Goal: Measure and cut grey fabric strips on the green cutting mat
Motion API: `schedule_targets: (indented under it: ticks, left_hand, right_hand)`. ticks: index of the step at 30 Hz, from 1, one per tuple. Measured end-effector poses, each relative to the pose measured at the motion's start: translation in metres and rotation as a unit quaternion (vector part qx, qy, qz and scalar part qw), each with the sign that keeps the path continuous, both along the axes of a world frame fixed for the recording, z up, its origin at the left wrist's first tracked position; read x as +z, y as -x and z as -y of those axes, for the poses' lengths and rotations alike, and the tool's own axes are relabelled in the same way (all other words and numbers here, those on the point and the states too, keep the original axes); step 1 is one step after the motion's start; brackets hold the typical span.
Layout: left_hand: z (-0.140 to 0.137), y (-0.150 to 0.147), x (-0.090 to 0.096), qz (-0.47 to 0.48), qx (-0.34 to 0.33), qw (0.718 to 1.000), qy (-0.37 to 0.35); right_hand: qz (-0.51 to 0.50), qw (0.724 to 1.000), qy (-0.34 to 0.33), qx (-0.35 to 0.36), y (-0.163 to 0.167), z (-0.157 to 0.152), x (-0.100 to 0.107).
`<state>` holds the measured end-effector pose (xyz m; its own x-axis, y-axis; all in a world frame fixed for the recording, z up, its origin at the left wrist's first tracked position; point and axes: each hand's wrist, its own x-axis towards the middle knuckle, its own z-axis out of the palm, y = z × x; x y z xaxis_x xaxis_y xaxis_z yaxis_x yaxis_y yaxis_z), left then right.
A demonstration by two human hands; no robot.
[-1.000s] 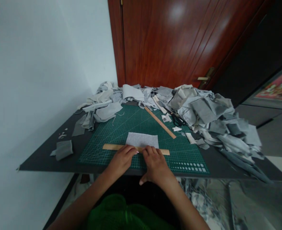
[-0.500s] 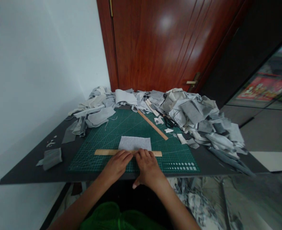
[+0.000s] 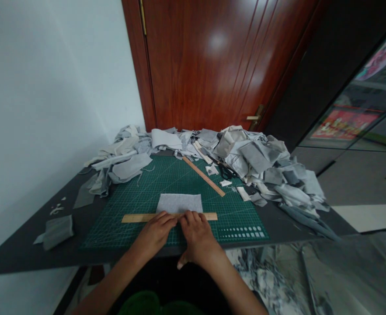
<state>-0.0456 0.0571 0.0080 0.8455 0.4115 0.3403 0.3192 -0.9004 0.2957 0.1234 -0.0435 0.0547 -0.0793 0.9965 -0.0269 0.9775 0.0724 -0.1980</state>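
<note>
A piece of light grey cloth (image 3: 179, 202) lies on the green cutting mat (image 3: 114, 234), and a wooden ruler (image 3: 135, 218) crosses its near part. My left hand (image 3: 158, 229) is closed at the ruler's middle, bent fingers pressed together on it and their tips hidden from me. Right beside it, my right hand (image 3: 196, 234) presses down with outstretched fingers over the ruler and the cloth's near edge, thumb held apart toward the table edge. Whatever cloth is under the fingers cannot be seen.
A second wooden ruler (image 3: 204, 176) lies slanted on the mat near black scissors (image 3: 225, 171). Heaps of grey and white scraps (image 3: 260, 157) line the back and right; more scraps (image 3: 127, 168) lie left. A folded grey cloth (image 3: 58, 232) sits at the far left.
The whole view has tilted and shifted slightly, so the table appears lower and further left. My hands, the ruler and the cloth keep nearly the same positions relative to each other.
</note>
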Motion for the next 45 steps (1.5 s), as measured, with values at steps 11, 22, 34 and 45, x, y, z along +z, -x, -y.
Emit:
schedule_targets:
  ticks: [11,22,34,45]
  left_hand:
    - [0.006,-0.007,0.006,0.017,0.030,0.999,0.035]
    - [0.009,-0.007,0.010,-0.093,0.046,0.994,-0.021]
    - [0.017,-0.007,0.011,-0.156,0.074,0.980,-0.095]
    - [0.018,0.008,0.024,-0.201,0.111,0.968,-0.107]
  right_hand:
    - [-0.003,1.000,0.019,-0.007,-0.001,0.000,-0.003]
    - [0.008,0.999,0.035,-0.002,0.000,0.001,0.003]
    - [0.007,0.999,0.040,-0.007,-0.001,0.000,0.001]
    - [0.018,0.999,0.050,-0.008,0.000,0.002,0.008]
